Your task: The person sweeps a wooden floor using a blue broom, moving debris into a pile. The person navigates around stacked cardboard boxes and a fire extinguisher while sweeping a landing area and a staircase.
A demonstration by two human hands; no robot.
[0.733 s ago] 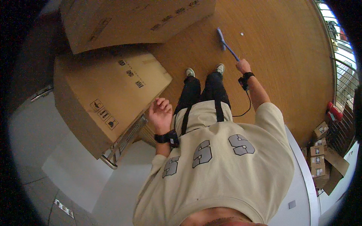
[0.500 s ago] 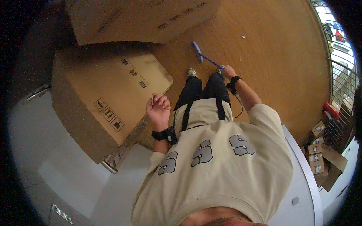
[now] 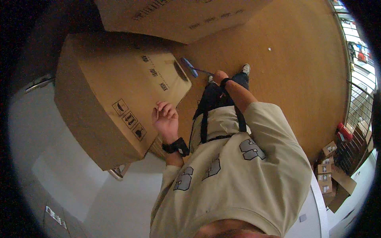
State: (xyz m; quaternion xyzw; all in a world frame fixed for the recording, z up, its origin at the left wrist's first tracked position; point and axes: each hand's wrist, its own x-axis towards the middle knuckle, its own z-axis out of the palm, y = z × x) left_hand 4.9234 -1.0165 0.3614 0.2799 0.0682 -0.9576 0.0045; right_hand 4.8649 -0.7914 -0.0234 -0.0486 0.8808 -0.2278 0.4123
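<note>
My right hand (image 3: 221,76) is wrapped round the handle of a broom with a blue head (image 3: 189,67). The broom head rests on the floor close by the edge of a large brown carton (image 3: 107,83). How far the handle runs past my fist is hidden. My left hand (image 3: 166,121) is raised in front of that carton's near side, its fingers loosely bent and apart, with nothing in it. I cannot tell whether it touches the cardboard. Both wrists wear black bands.
A second big carton (image 3: 190,18) stands beyond the first. Brown wooden floor (image 3: 293,87) stretches to the right, with a small white scrap (image 3: 269,49) on it. Several small boxes (image 3: 324,178) and a red object (image 3: 344,131) lie by a metal grille (image 3: 351,95) at right.
My right hand has swung left, carrying the broom head toward the carton. My feet now stand wider apart. The left hand keeps its loosely bent pose.
</note>
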